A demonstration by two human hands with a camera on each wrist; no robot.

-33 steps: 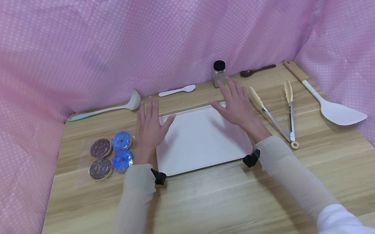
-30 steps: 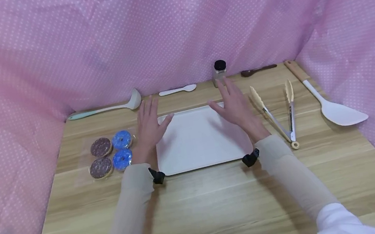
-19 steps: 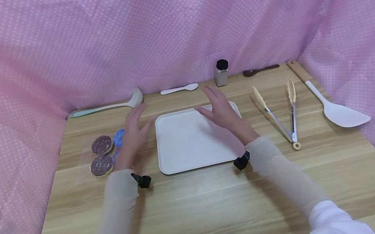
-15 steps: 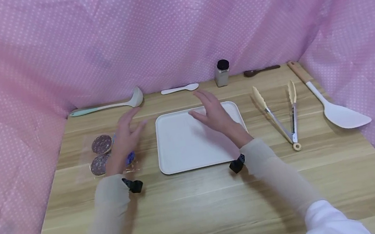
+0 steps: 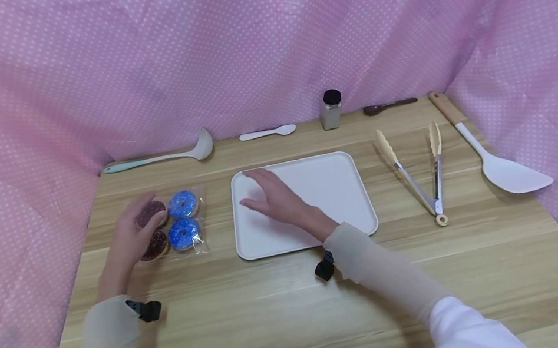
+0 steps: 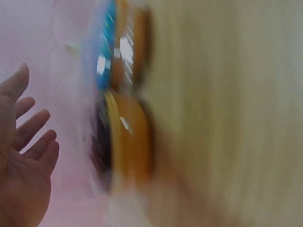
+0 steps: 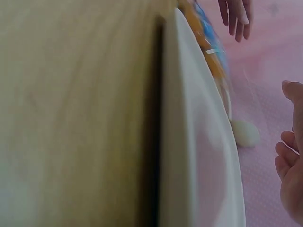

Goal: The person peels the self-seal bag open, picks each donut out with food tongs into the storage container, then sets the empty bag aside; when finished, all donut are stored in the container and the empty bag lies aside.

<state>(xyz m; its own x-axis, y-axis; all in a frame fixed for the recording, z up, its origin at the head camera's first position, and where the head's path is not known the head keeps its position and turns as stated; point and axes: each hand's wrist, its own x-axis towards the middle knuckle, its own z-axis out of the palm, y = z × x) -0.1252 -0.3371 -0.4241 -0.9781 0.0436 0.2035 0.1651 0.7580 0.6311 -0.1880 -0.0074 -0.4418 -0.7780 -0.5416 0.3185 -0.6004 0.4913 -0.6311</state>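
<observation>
In the head view my left hand (image 5: 129, 233) hovers over the left side of a clear bag of doughnuts, its fingers loosely bent and holding nothing. Two blue doughnuts (image 5: 184, 233) show fully; two brown doughnuts (image 5: 154, 246) are partly covered by the hand. The left wrist view, blurred, has a brown doughnut (image 6: 125, 142) on the table, with the hand (image 6: 26, 146) apart from it. Over the left half of the white tray (image 5: 329, 190) is my right hand (image 5: 283, 200), thumb apart from the fingers, grasping nothing. From the right wrist view, the tray rim (image 7: 199, 142) lies apart from that hand (image 7: 291, 151).
Tongs (image 5: 412, 184) lie spread right of the tray, beside a white turner (image 5: 511, 172). Along the back are a ladle (image 5: 200, 147), a white spoon (image 5: 268, 133), a black-capped jar (image 5: 331, 112) and a dark brown spoon (image 5: 377, 108). A pink dotted curtain (image 5: 239, 43) encloses the wooden table (image 5: 278, 317).
Both hands have moved left. My left hand went from beside the tray, across the blue doughnuts, to above the brown ones; my right hand crossed from the tray's right side to its left.
</observation>
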